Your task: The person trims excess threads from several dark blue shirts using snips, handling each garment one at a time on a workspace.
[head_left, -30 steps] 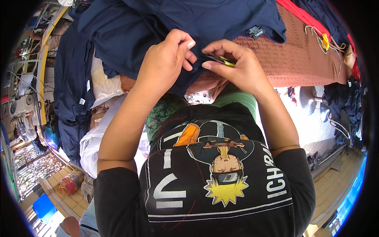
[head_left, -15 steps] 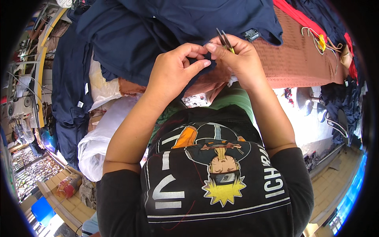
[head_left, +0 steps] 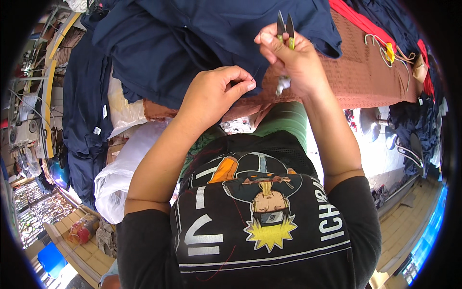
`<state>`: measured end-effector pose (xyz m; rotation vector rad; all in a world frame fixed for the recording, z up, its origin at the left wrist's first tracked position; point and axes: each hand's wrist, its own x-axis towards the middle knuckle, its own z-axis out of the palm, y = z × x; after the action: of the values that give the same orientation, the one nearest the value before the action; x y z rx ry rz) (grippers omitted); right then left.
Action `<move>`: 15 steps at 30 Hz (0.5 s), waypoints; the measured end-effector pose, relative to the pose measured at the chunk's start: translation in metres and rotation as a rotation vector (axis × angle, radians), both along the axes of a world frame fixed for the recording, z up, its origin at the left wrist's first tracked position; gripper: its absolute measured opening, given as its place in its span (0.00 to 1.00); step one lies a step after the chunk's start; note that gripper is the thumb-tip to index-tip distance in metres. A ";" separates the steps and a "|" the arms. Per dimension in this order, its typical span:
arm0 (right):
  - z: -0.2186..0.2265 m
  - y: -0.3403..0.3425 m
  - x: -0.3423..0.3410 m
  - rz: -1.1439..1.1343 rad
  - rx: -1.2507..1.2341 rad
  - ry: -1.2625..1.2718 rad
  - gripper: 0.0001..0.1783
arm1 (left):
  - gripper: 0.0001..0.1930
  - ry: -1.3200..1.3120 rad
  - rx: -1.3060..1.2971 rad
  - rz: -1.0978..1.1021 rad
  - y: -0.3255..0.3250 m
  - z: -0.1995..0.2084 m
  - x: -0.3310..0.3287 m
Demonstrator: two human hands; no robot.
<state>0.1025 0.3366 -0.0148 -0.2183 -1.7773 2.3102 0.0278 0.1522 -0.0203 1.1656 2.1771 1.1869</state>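
A pair of thread snips (head_left: 286,30) with dark pointed blades and yellow-green handles sits in my right hand (head_left: 301,60), blades upward and apart. The thumb and forefinger of that hand are pinched together beside the snips. Lower and to the left, my left hand (head_left: 207,94) pinches a thin dark thread (head_left: 256,73) in front of a navy garment (head_left: 159,48). The thread's far end is too fine to follow. The garment lies spread in folds over the table, its near edge hanging by my left fingers.
Brown patterned cloth (head_left: 370,79) covers the table. At its right lie a red strip (head_left: 361,19) and cords with a yellow piece (head_left: 389,53). More navy garments (head_left: 86,111) hang at the left, beside a white plastic bag (head_left: 115,185). A fan (head_left: 371,121) stands at the right.
My hands have drawn apart. The right hand has risen with the snips, away from the left fingertips. My left hand has dropped slightly.
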 end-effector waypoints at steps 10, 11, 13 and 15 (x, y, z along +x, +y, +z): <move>0.022 0.007 0.016 -0.161 0.842 0.106 0.14 | 0.10 -0.113 -0.078 0.023 -0.004 0.011 -0.004; 0.016 0.007 0.020 -0.160 0.834 0.204 0.14 | 0.10 -0.129 -0.054 0.028 -0.004 0.013 -0.004; 0.013 0.005 0.035 -0.083 0.801 0.196 0.14 | 0.10 -0.126 -0.020 0.020 -0.005 0.012 -0.005; 0.009 0.000 0.045 0.008 0.785 0.140 0.12 | 0.10 -0.126 0.005 0.024 -0.005 0.014 -0.003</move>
<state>0.1474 0.3369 -0.0062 0.0835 -2.4194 1.4191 0.0251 0.1473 -0.0063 1.0402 2.1007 1.2420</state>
